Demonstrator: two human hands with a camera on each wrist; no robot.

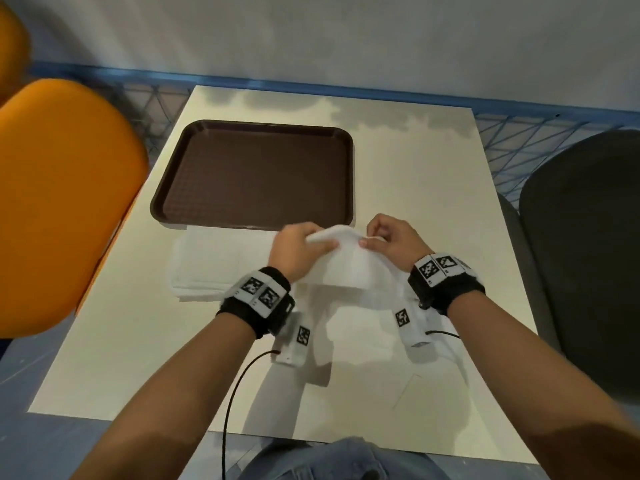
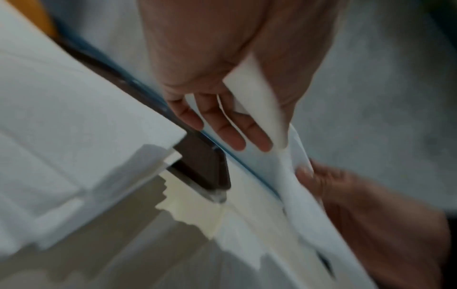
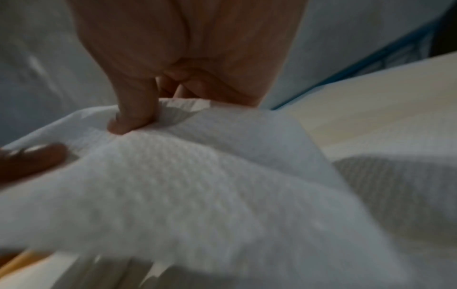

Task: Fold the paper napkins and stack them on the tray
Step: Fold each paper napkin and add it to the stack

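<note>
both hands (image 1: 346, 247) pinch one napkin (image 1: 349, 268) above the table (image 1: 433, 188); tray (image 1: 166, 202) bare

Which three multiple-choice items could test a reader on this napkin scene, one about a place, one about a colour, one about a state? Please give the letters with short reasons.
1. Where does the pile of flat white paper napkins lie?
A. inside the tray
B. on the table, at the tray's near edge
C. on the orange chair

2. What colour is the rectangular plastic tray?
A. dark brown
B. blue
C. white

3. What is the state of the white paper napkin being handled?
A. flat on the table
B. lifted, held by both hands
C. stacked in the tray

Answers:
1 B, the pile rests on the cream table just before the tray.
2 A, its surface is dark brown.
3 B, the left hand and the right hand pinch its top edge.
</note>
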